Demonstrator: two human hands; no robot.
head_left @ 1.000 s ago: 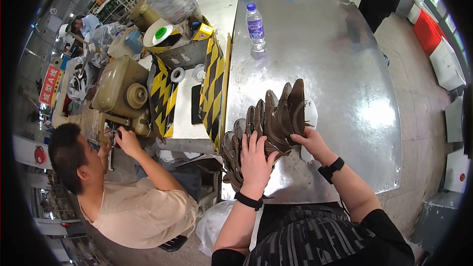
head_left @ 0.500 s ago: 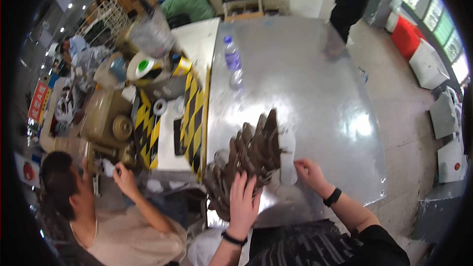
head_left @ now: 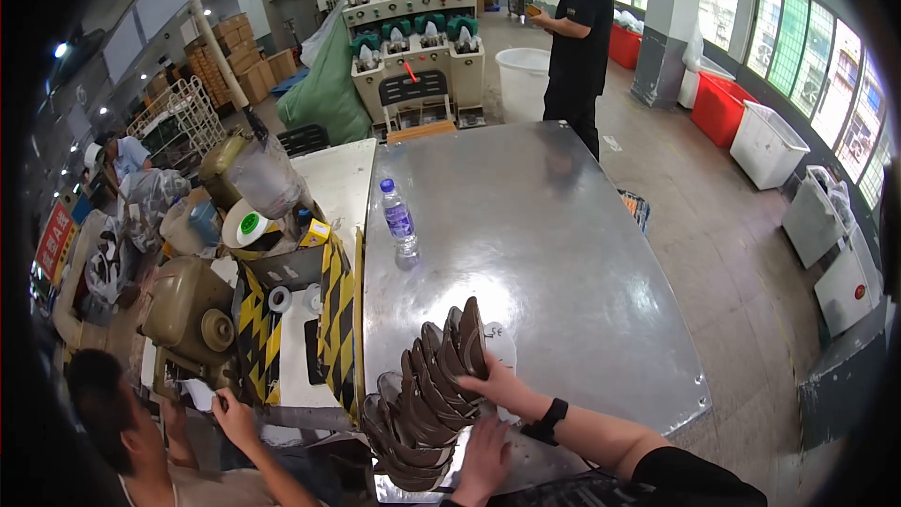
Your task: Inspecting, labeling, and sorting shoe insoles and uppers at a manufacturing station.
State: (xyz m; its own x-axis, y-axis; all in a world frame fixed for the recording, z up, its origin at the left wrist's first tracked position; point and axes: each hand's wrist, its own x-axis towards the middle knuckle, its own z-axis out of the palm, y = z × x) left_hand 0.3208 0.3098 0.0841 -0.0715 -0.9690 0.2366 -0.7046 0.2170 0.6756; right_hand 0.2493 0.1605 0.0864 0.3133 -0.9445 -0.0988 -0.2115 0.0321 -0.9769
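Note:
A leaning row of curved dark-brown pieces, apparently shoe uppers, lies at the near edge of the metal table. My right hand reaches across to the row's right end, its thumb and fingers closed on the end upper. Lower down, my left hand is beside the near right side of the row with its fingers stretched out. Partly behind my right hand, a white sole-shaped sheet with dark marks lies flat on the metal.
A plastic bottle stands toward the table's left side. Left of it, a striped-edged bay adjoins a sewing machine, where a co-worker sits. Another person stands beyond the far edge. Bins line the right.
The view has tilted up, showing more of the room. My right hand has moved from the white sheet onto the row's right end. My left hand has slid off the row's front toward its near right side.

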